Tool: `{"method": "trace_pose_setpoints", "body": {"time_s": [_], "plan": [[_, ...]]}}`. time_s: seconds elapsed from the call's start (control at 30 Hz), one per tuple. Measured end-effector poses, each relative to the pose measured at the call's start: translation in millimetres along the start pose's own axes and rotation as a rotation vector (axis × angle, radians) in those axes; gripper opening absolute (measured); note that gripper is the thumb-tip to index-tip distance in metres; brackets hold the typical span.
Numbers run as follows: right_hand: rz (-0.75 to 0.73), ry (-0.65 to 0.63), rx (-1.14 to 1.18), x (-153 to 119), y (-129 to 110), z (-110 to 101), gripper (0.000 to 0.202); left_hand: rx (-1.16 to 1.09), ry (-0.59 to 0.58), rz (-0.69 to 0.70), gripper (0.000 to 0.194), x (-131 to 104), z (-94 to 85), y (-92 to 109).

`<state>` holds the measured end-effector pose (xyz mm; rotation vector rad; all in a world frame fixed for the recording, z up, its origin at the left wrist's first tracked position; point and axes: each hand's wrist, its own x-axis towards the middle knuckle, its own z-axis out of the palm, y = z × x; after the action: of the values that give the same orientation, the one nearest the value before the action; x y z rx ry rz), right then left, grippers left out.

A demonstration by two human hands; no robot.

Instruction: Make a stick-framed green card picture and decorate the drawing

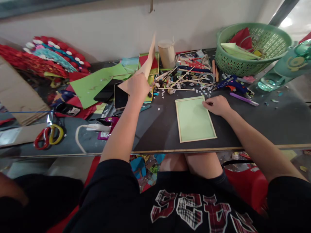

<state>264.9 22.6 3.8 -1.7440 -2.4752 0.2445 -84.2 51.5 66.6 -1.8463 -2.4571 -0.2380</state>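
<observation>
My left hand [139, 85] is closed on a sheet of tan paper [148, 61], raised over the cluttered back of the table, above a phone [120, 97]. A light green sheet [195, 119] edged with thin pale sticks lies flat near the table's front edge. My right hand [217, 105] rests at the upper right edge of this framed sheet, its fingers curled together; whether they grip the edge is too small to tell.
Red-and-yellow scissors [50, 132], a white cable and green paper [97, 81] lie at the left. Behind the framed sheet are scraps, thin sticks and a tan cylinder [167, 54]. A blue glue gun [229, 83], green basket [252, 61] and bottle [282, 72] stand right. Someone's arm shows lower left.
</observation>
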Motion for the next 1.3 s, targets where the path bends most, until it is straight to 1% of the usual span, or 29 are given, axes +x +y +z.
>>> {"method": "trace_pose_setpoints", "body": {"time_s": [0.07, 0.13, 0.23, 0.37, 0.43, 0.53, 0.6, 0.73, 0.8, 0.9, 0.97, 1.03, 1.17, 1.3], "plan": [[0.002, -0.006, 0.002, 0, 0, -1, 0.042, -0.053, -0.017, 0.013, 0.034, 2, 12.1, 2], [0.002, -0.006, 0.0, 0, 1, -1, 0.043, -0.115, 0.003, 0.034, 0.035, 3, 23.7, 5], [-0.013, 0.012, 0.001, 0, 2, 0, 0.044, -0.156, 0.017, 0.017, 0.035, 2, 33.5, 14], [-0.019, 0.027, 0.013, 0, 2, 1, 0.045, -0.154, -0.035, -0.034, 0.036, -3, 32.2, 27], [-0.021, 0.021, 0.017, 0, 2, 1, 0.044, -0.171, -0.03, -0.016, 0.035, -5, 30.6, 31], [-0.023, 0.015, 0.024, -1, 1, 0, 0.044, -0.168, 0.009, 0.025, 0.038, -9, 30.7, 33], [-0.026, 0.018, 0.024, -1, 1, 0, 0.044, -0.161, 0.04, 0.071, 0.04, -15, 30.9, 34], [-0.03, 0.02, 0.016, -1, 2, 0, 0.043, -0.17, 0.105, 0.249, 0.042, -36, 28.0, 40], [-0.028, 0.017, 0.011, 0, 2, 1, 0.043, -0.169, 0.11, 0.289, 0.043, -46, 26.5, 42], [-0.026, 0.019, 0.013, 0, 3, 1, 0.044, -0.131, 0.044, 0.255, 0.046, -54, 29.2, 40], [-0.02, 0.028, 0.021, 1, 3, 2, 0.043, -0.111, -0.001, 0.231, 0.05, -55, 35.0, 36], [-0.017, 0.041, 0.029, 2, 4, 2, 0.043, -0.107, -0.026, 0.244, 0.051, -54, 43.0, 32], [-0.016, 0.067, 0.057, 3, 5, 2, 0.043, -0.099, -0.023, 0.332, 0.048, -53, 57.8, 26], [-0.018, 0.067, 0.099, 4, 6, 2, 0.044, -0.133, 0.002, 0.354, 0.05, -51, 66.5, 24]]}}
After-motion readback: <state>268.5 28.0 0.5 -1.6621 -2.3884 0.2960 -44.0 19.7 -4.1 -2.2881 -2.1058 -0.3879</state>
